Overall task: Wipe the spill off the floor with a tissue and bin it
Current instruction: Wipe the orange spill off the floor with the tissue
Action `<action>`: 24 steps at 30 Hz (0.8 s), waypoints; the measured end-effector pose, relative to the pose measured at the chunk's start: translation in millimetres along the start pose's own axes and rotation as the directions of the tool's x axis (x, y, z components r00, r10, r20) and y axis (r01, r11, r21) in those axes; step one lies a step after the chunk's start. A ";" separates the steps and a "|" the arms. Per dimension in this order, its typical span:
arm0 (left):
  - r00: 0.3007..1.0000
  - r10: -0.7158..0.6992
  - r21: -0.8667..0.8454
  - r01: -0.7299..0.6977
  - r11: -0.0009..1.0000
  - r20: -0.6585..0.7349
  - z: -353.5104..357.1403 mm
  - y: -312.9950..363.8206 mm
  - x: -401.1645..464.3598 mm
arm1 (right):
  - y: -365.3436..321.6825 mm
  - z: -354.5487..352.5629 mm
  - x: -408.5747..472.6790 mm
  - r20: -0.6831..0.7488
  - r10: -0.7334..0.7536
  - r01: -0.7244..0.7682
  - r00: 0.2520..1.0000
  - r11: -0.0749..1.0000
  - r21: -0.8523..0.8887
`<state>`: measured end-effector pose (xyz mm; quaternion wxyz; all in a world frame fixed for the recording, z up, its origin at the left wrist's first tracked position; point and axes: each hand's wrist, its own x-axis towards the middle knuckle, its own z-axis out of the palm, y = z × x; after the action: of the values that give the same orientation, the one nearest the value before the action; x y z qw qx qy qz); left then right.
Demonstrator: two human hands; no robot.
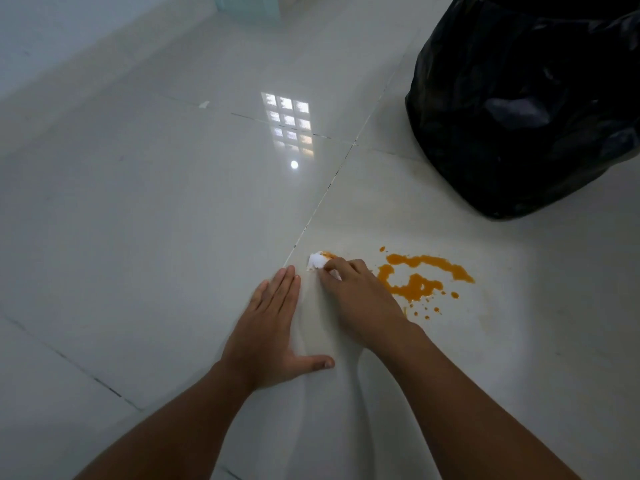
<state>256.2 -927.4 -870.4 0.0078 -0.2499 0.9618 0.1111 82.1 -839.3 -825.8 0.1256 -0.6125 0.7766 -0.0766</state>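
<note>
Beside spill (419,277), right hand (360,299) grips tissue (317,262).

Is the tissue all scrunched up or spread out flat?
Scrunched up. The tissue is a small white wad pinched under the right hand, beside the orange spill.

Open glossy white tiled floor (145,209) is seen left and ahead. The way to the upper right is blocked by a bulky black plastic bin bag (519,105); an orange liquid spill (415,278) lies before it, seemingly apart.

Left grip (273,327) flat, splayed — right grip (360,299) curled.
</note>
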 end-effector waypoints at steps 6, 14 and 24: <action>1.000 -0.002 -0.009 0.002 1.000 0.008 -2.4 1.4 0.1 | 13.0 -6.4 3.8 0.059 -0.058 0.058 0.997 0.998 0.000; 1.000 0.007 0.006 -0.007 1.000 0.007 -1.9 1.1 -0.2 | 43.7 -3.5 12.0 0.070 0.106 -0.096 0.992 0.987 -0.131; 1.000 0.021 0.036 -0.021 0.999 0.010 -1.3 1.7 1.2 | 85.8 -43.6 0.5 0.096 0.191 -0.195 0.977 0.980 0.040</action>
<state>254.4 -926.8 -868.8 0.0159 -0.2392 0.9662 0.0949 -10.6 -820.8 -807.6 0.1830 -0.5339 0.8237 -0.0547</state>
